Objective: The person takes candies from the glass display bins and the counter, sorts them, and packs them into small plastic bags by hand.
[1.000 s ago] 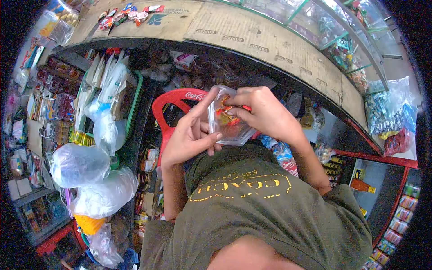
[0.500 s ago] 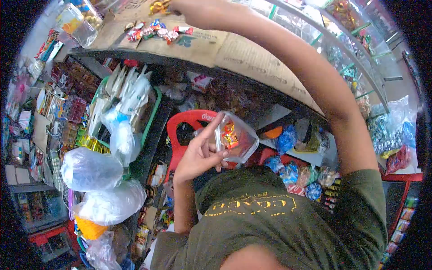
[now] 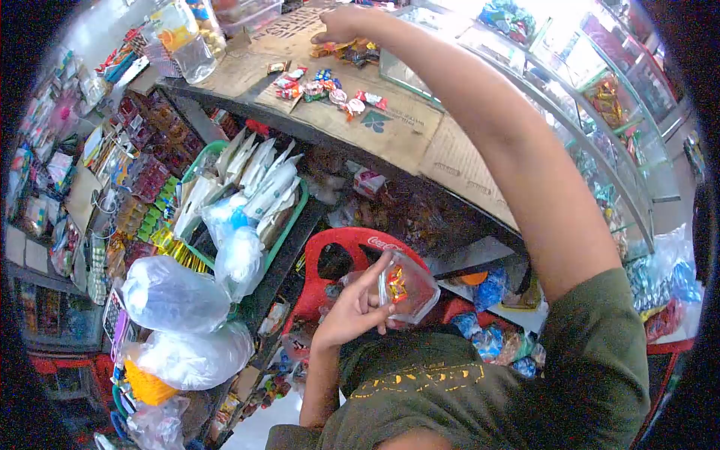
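Note:
My left hand (image 3: 358,311) grips a clear plastic container (image 3: 417,289) by its left edge, over a red chair (image 3: 309,289). Orange and red wrapped candies (image 3: 397,283) lie inside it. At the top of the view my right hand (image 3: 337,26) reaches over the cardboard-covered counter (image 3: 401,135). It is just above a pile of orange and dark wrapped candies (image 3: 356,52); its fingertips are too small to make out clearly. Nearer to me on the cardboard is a group of red, blue and pink wrapped candies (image 3: 322,88).
A green basket (image 3: 301,201) of white packets stands left of the chair, with filled plastic bags (image 3: 176,294) below it. Glass display cases (image 3: 570,120) line the right side of the counter. Blue bundles (image 3: 491,289) lie right of the container.
My right hand has left the container and stretched out over the counter to the candy pile. My left hand still holds the container. The view has shifted, showing more of the counter.

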Demonstrator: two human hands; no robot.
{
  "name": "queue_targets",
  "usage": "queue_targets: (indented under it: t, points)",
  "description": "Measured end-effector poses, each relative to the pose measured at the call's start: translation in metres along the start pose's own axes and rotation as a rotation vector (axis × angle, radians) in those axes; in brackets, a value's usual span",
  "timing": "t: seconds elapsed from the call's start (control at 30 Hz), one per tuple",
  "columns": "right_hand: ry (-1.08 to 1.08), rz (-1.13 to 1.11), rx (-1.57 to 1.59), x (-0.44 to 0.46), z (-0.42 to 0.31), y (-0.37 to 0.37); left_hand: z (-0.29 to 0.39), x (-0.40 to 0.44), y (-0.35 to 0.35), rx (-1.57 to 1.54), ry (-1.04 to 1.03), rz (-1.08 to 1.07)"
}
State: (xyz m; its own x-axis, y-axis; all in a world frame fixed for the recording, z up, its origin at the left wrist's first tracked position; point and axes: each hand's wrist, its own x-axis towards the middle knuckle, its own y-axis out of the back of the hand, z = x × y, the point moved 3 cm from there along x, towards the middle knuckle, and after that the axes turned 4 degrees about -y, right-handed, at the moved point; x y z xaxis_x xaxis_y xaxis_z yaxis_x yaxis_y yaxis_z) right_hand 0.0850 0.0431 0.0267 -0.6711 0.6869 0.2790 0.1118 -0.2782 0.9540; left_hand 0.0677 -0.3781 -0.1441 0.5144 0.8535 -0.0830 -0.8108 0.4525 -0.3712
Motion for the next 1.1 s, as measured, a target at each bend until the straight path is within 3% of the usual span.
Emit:
queue_targets:
  t: [0.17, 0.23, 0.37, 0.4, 0.47, 0.57, 0.63, 0.7, 0.73, 0.77, 0.83, 0.87, 0.93, 1.03, 1.1]
  points:
    - [0.119, 0.065, -0.225, -0.018, -0.009, 0.084, 0.008, 0.014, -0.001, -0.014, -0.011, -0.018]
    - [0.215, 0.037, -0.155, -0.064, -0.021, 0.128, 0.014, 0.023, -0.007, -0.025, 0.013, -0.072]
    - [0.190, -0.131, -0.091, -0.180, -0.014, 0.207, 0.017, 0.041, -0.020, 0.028, 0.047, -0.192]
    - [0.026, -0.315, -0.048, -0.208, -0.013, 0.238, 0.016, 0.046, -0.024, 0.027, 0.070, -0.236]
    - [-0.292, -0.410, 0.003, -0.257, 0.011, 0.275, 0.015, 0.056, -0.036, 0.039, 0.067, -0.304]
    - [-0.641, -0.171, -0.208, -0.308, 0.069, 0.311, 0.012, 0.068, -0.050, 0.016, 0.085, -0.375]
    - [-0.813, -0.095, -0.239, -0.335, 0.120, 0.309, 0.014, 0.075, -0.061, 0.040, 0.124, -0.441]
    - [-0.715, -0.215, -0.331, -0.355, 0.162, 0.300, 0.016, 0.080, -0.074, 0.089, 0.107, -0.484]
    - [-0.611, -0.023, -0.427, -0.366, 0.181, 0.292, 0.016, 0.081, -0.079, 0.067, 0.130, -0.495]
    - [-0.707, -0.188, -0.431, -0.366, 0.165, 0.291, 0.015, 0.081, -0.083, 0.045, 0.152, -0.503]
    - [-0.532, -0.203, -0.066, -0.374, 0.213, 0.266, 0.009, 0.081, -0.087, 0.054, 0.174, -0.541]
    - [-0.546, -0.201, -0.068, -0.376, 0.224, 0.264, 0.010, 0.081, -0.090, 0.064, 0.173, -0.511]
    - [-0.624, -0.374, 0.353, -0.371, 0.232, 0.251, 0.006, 0.082, -0.097, 0.071, 0.185, -0.497]
    - [-0.737, -0.648, 0.304, -0.358, 0.231, 0.242, 0.000, 0.082, -0.098, 0.064, 0.187, -0.462]
    - [-0.800, -0.680, 0.368, -0.354, 0.238, 0.234, -0.002, 0.081, -0.101, 0.050, 0.194, -0.485]
